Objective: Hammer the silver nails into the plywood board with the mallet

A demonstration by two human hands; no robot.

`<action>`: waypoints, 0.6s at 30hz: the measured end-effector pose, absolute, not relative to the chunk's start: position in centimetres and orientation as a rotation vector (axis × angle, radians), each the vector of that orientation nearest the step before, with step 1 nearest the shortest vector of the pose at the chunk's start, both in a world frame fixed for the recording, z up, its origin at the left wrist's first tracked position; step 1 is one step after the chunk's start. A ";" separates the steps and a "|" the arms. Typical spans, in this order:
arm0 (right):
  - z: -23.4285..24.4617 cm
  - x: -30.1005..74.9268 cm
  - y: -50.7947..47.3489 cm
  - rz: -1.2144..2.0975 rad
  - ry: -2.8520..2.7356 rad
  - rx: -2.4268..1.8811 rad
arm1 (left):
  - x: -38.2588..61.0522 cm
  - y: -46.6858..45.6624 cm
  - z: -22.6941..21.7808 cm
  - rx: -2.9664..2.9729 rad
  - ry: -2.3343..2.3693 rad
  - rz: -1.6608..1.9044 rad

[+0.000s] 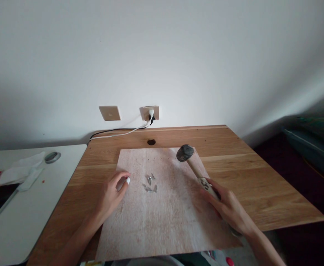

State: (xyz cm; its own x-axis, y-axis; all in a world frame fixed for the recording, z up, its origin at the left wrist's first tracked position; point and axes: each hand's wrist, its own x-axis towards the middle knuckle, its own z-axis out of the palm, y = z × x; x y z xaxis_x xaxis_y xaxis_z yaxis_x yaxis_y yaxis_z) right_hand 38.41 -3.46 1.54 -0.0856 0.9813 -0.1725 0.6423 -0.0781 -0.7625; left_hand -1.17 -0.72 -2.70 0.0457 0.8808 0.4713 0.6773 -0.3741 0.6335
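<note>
My right hand (228,207) is wrapped round the wooden handle of a hammer (193,163), whose dark head points up and away over a pale plywood board (162,225). My left hand (113,194) rests on the board's left edge with its fingers curled and pinched together; what they hold, if anything, is too small to make out. Several small metal nails (150,183) lie loose on the board, a short way right of my left fingertips. A row of tiny marks runs along the far part of the board.
The board lies on a wooden desk (261,177) with a round cable hole (151,142). Wall sockets (149,113) with a white plug and cables sit behind. A white table (34,207) at left carries tissues and a small round lid (52,157).
</note>
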 end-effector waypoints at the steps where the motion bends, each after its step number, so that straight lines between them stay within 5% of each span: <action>1: 1.6 38.7 -3.4 1.008 -1.756 -1.755 | -1.2 -0.8 -2.8 2.085 1.598 1.231; 18: 1.2 41.4 -2.1 0.860 -1.897 -1.750 | -1.7 -0.8 -3.6 2.064 1.676 1.216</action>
State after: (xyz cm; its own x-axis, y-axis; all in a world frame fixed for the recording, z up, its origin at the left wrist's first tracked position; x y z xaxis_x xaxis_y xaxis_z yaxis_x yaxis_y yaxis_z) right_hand 41.37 -2.11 1.19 -0.1208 0.9872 -0.1040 0.7288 0.0171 -0.6845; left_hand -1.66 -0.81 -3.64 0.0087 0.8898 0.4563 0.7097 -0.3270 0.6241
